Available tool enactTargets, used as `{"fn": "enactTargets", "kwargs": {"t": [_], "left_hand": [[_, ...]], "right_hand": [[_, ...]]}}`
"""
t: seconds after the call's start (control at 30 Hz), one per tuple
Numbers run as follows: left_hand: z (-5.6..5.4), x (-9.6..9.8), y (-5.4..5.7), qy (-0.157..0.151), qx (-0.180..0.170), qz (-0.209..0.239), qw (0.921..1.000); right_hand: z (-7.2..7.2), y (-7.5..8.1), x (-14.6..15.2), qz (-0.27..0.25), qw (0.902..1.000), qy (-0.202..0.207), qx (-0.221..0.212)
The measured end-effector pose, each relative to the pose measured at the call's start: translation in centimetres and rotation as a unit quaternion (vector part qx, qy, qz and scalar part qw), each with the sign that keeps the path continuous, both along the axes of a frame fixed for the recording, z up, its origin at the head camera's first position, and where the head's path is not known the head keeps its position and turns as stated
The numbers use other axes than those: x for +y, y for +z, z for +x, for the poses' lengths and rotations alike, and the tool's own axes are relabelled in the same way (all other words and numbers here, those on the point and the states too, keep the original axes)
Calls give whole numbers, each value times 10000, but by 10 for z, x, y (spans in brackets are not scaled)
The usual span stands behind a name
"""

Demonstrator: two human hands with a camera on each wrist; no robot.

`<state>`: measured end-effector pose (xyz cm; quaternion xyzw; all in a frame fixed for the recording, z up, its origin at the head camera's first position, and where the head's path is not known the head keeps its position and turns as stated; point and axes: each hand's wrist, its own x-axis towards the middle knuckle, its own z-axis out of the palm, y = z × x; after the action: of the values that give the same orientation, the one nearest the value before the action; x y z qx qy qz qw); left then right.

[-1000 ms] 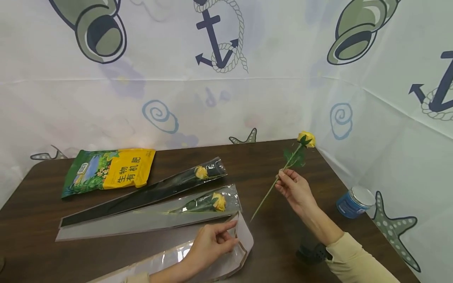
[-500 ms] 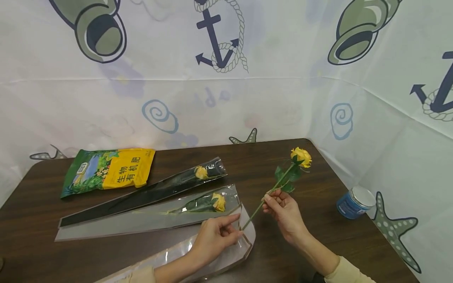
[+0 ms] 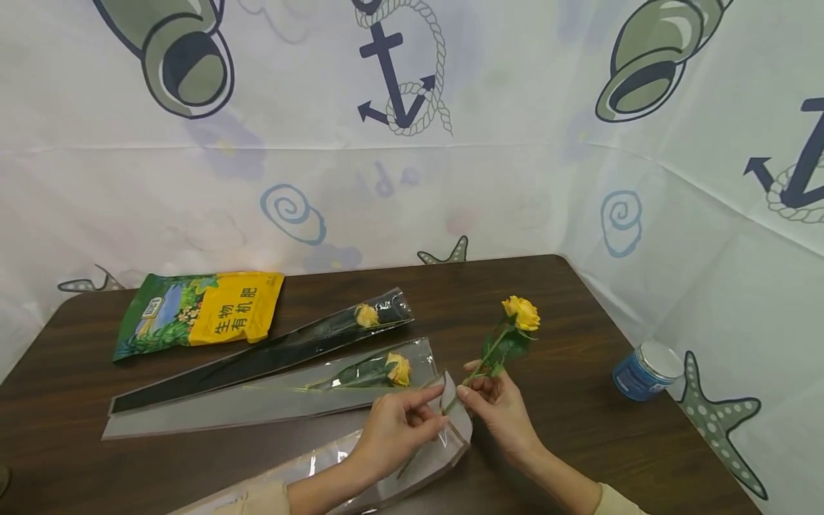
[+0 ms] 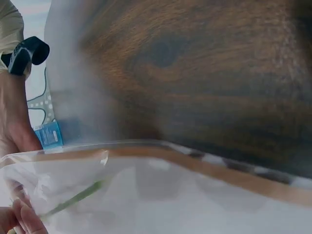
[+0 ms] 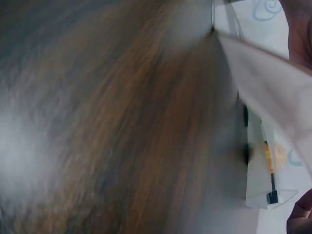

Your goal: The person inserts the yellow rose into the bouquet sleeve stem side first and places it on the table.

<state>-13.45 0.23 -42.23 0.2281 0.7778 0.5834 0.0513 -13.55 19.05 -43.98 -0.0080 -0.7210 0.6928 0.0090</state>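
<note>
My right hand (image 3: 502, 415) pinches the green stem of a yellow rose (image 3: 521, 313), its bloom tilted up and to the right. The lower stem (image 4: 78, 197) runs inside a clear-fronted, white-backed flower sleeve (image 3: 341, 458) and shows through the film. At the sleeve's mouth, my left hand (image 3: 402, 433) pinches the upper edge between thumb and forefinger, holding it raised. In the right wrist view the pale sleeve (image 5: 273, 92) crosses the right side, while the rose is out of sight there. My left forearm covers part of the sleeve in the head view.
Two sleeved yellow roses, one black-backed (image 3: 296, 350) and one grey-white-backed (image 3: 257, 408), lie beyond the left hand. A green and yellow fertilizer bag (image 3: 199, 315) lies at the back left. A blue can (image 3: 646, 370) stands by the table's (image 3: 579, 443) right edge.
My right hand has moved left and down with the rose, and its stem has gone from outside the sleeve to well inside its mouth. The left hand has shifted slightly right, keeping its pinch.
</note>
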Motion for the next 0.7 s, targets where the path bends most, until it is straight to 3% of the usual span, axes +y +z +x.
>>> {"fn": "enactTargets", "kwargs": {"t": [0.2,0.33,0.7], "left_hand": [[3,1,-5,-55,-116,39,9999],[4,1,-9,-105,-40,121,9999],[5,2,-10,-106,142,175,9997]], "right_hand": [[-7,-1,5,-79,9990,-171,402],[-10,2,7,-192,9988,-277,367],[-10,5,9,-454,9984,-65,320]]}}
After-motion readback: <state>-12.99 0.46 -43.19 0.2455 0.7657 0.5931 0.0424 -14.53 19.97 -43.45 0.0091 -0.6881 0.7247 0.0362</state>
